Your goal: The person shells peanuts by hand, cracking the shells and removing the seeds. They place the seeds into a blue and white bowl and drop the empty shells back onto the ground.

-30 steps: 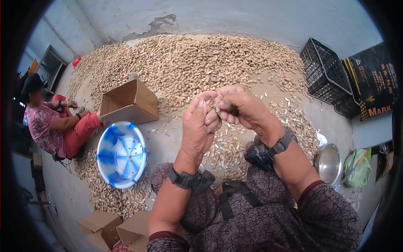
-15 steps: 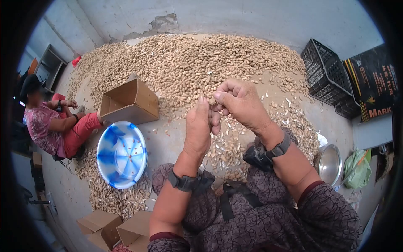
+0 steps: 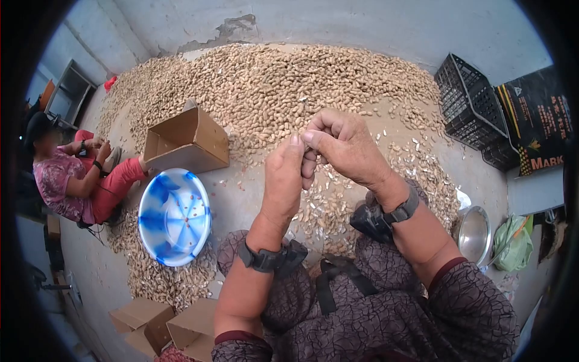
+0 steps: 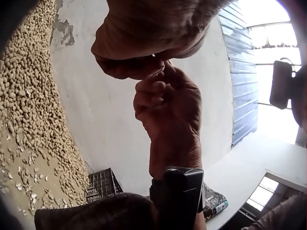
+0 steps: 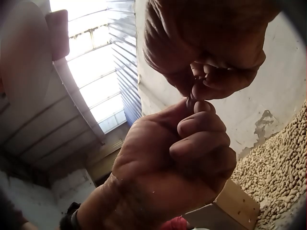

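Note:
Both hands meet at the fingertips above the floor in the head view. My left hand [image 3: 282, 175] has its thumb pointing up and its fingers curled inward. Opposite it, my right hand [image 3: 348, 148] pinches with thumb and bent fingers. Between the touching fingertips sits a small dark bit of peanut [image 5: 190, 102], mostly covered by the fingers. Beyond the hands spreads a big heap of unshelled peanuts [image 3: 271, 78]. Broken shells [image 3: 322, 208] litter the floor below the hands.
To the left stand a blue and white basin [image 3: 149, 211] with a few kernels and a cardboard box [image 3: 208, 145]. A person [image 3: 66, 175] sits at far left. Black crates [image 3: 470, 102], a metal bowl [image 3: 473, 235] and a green bag [image 3: 514, 244] line the right side.
A second ago a cracked peanut showed between my spread fingers; now the fingertips close in and hide most of it. The seated person's hands have come up together.

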Demonstrator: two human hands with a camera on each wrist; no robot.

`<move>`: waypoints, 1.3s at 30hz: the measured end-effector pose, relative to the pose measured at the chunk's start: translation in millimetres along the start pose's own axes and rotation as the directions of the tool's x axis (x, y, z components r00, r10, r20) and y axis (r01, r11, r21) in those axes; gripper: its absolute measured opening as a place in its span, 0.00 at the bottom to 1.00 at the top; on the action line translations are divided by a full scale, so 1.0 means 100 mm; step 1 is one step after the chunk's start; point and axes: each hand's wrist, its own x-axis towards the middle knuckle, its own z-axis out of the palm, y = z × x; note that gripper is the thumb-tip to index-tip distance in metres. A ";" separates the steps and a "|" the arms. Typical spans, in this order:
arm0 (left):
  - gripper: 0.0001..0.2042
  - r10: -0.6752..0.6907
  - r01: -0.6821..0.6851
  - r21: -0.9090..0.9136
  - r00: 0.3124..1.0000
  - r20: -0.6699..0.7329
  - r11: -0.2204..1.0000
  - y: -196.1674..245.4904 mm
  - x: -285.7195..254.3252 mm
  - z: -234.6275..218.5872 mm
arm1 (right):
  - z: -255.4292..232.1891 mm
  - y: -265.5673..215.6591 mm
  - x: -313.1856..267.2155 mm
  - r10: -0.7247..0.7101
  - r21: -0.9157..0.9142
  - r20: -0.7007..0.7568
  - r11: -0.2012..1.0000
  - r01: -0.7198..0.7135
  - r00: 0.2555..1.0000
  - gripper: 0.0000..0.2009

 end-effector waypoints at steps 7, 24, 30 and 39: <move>0.15 0.390 -0.355 0.373 0.920 -0.022 0.857 -0.14 -0.02 0.07 | 0.00 -0.16 -0.03 0.193 0.051 -0.035 0.980 -0.191 0.981 0.10; 0.12 0.346 -0.334 0.250 0.938 -0.005 0.909 -0.10 -0.06 0.13 | -0.11 -0.03 -0.02 0.381 0.437 0.162 0.800 -0.412 0.911 0.11; 0.13 0.379 -0.388 0.342 0.920 0.096 0.856 -0.12 -0.07 0.07 | -0.16 0.01 -0.01 0.365 0.549 0.277 0.699 -0.458 0.889 0.10; 0.12 0.387 -0.390 -0.060 0.921 -0.050 0.919 -0.06 -0.05 0.02 | -0.21 -0.18 -0.06 0.310 0.475 0.174 0.805 -0.355 0.935 0.11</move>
